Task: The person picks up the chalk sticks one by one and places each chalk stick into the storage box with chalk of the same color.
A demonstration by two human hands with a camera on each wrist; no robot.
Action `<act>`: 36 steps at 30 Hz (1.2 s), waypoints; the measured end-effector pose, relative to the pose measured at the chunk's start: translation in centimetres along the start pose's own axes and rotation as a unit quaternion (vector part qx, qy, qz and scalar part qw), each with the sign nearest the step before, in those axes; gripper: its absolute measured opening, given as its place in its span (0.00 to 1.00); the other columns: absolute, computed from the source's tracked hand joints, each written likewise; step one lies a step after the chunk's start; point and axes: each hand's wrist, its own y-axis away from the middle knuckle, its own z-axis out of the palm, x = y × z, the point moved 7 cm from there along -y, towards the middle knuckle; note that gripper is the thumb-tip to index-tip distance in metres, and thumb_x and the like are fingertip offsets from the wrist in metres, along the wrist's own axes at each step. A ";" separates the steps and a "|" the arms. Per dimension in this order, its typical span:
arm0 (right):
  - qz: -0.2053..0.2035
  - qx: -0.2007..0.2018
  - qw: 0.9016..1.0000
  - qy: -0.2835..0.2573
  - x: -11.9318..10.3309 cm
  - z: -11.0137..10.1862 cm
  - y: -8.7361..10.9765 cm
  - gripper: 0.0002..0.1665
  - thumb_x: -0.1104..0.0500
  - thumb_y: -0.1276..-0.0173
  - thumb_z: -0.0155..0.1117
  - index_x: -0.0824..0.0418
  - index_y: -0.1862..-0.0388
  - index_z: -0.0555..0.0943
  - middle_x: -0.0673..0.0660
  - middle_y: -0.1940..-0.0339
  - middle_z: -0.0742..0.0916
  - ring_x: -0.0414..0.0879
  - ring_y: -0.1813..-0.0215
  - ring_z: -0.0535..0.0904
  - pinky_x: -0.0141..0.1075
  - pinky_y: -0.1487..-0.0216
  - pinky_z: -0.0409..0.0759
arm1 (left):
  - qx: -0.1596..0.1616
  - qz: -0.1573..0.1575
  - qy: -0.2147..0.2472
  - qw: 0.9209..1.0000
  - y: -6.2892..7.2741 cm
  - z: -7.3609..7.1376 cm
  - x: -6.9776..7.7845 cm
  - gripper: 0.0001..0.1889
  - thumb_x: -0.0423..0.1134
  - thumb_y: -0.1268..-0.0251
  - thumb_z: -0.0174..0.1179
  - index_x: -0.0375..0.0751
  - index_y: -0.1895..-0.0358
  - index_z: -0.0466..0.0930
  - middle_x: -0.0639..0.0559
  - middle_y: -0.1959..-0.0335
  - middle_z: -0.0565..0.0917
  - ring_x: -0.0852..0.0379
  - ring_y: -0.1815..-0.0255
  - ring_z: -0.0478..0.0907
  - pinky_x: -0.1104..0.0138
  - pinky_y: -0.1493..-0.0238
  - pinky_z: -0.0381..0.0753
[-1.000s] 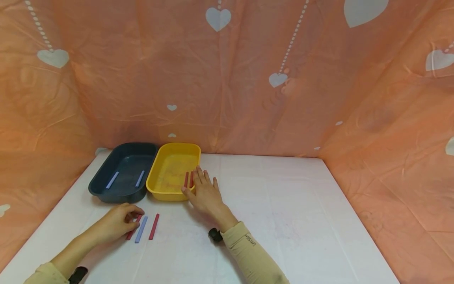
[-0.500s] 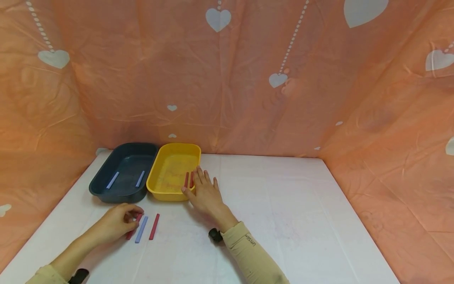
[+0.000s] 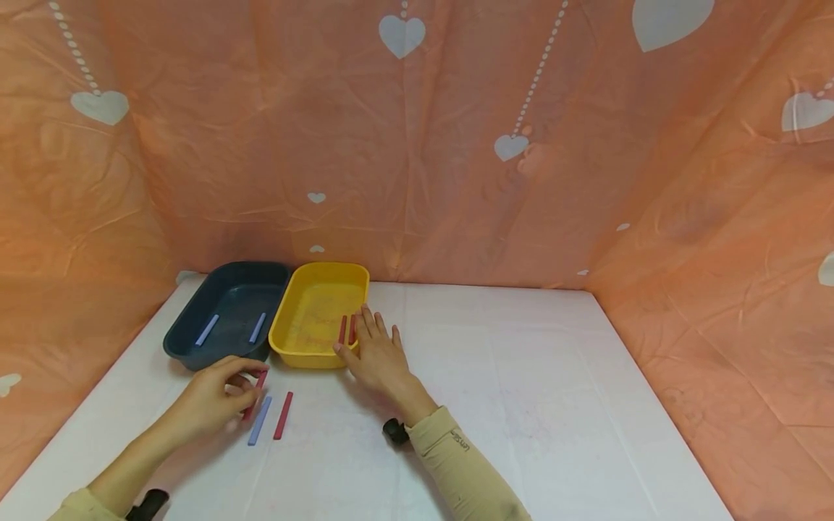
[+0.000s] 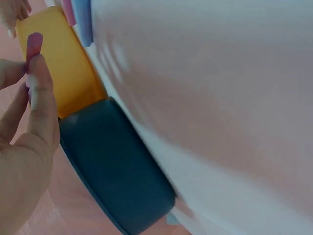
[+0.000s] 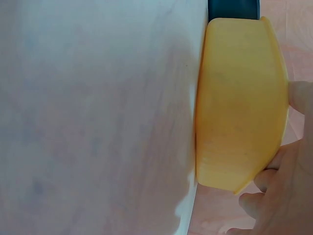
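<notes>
**Lower left of the head view: red stick held between the fingers of the left hand**

The left hand (image 3: 215,398) pinches a red stick (image 4: 34,44) between its thumb and fingers, just in front of the dark blue tray (image 3: 234,297). Near the held stick, a pale blue stick (image 3: 260,421) and a second red stick (image 3: 283,416) lie apart on the white worktop (image 3: 515,391), at lower left of the frame. Left of centre, the dark blue tray stands beside the yellow tray (image 3: 316,297); the former contains two pale blue sticks (image 3: 206,330), well apart, the latter two more red sticks (image 3: 342,329), close together at its near right corner. At centre, the right hand (image 3: 381,362) rests on that corner, its fingers outstretched and spread, thumb at the near rim. Orange sheeting with white hearts (image 3: 449,210) fills the upper frame.
</notes>
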 end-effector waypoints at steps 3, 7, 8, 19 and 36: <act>0.001 -0.003 1.000 -0.002 0.1 0.1 -0.1 0.48 0.31 0.19 0.42 0.58 0.14 0.52 0.55 0.12 0.51 0.53 0.13 0.45 0.59 0.18 0.45 | 0.026 0.018 0.000 1.000 -0.2 -0.4 0.7 0.20 0.29 0.39 0.72 0.35 0.43 0.84 0.46 0.54 0.83 0.61 0.64 0.82 0.73 0.63 0.83; 0.001 -0.005 1.000 -0.002 0.2 0.3 -0.2 0.48 0.31 0.19 0.41 0.58 0.13 0.51 0.54 0.12 0.51 0.53 0.13 0.45 0.58 0.18 0.44 | 0.050 0.023 0.001 0.998 -0.7 -0.8 1.2 0.21 0.28 0.39 0.72 0.35 0.42 0.83 0.45 0.52 0.83 0.61 0.62 0.82 0.77 0.60 0.81; 0.000 -0.005 1.000 -0.001 0.2 0.3 -0.2 0.48 0.31 0.19 0.41 0.58 0.13 0.51 0.54 0.12 0.51 0.53 0.13 0.45 0.58 0.18 0.44 | 0.057 0.025 0.000 0.998 -0.8 -1.0 1.3 0.21 0.28 0.39 0.72 0.35 0.42 0.83 0.45 0.52 0.83 0.62 0.62 0.82 0.79 0.59 0.80; -0.005 -0.003 1.000 -0.004 0.1 0.2 -0.2 0.47 0.32 0.18 0.42 0.58 0.14 0.52 0.55 0.12 0.51 0.54 0.13 0.46 0.59 0.18 0.45 | 0.104 0.066 0.000 0.992 -2.7 -1.7 2.9 0.20 0.27 0.37 0.71 0.34 0.42 0.83 0.44 0.54 0.83 0.61 0.61 0.82 0.82 0.60 0.78; 0.001 0.004 1.000 0.001 0.2 0.1 -0.1 0.48 0.31 0.19 0.42 0.58 0.14 0.53 0.54 0.12 0.52 0.54 0.14 0.47 0.59 0.18 0.47 | 0.065 0.038 0.028 0.997 -7.2 -1.2 3.9 0.21 0.34 0.30 0.67 0.34 0.36 0.79 0.38 0.45 0.80 0.42 0.53 0.82 0.77 0.62 0.81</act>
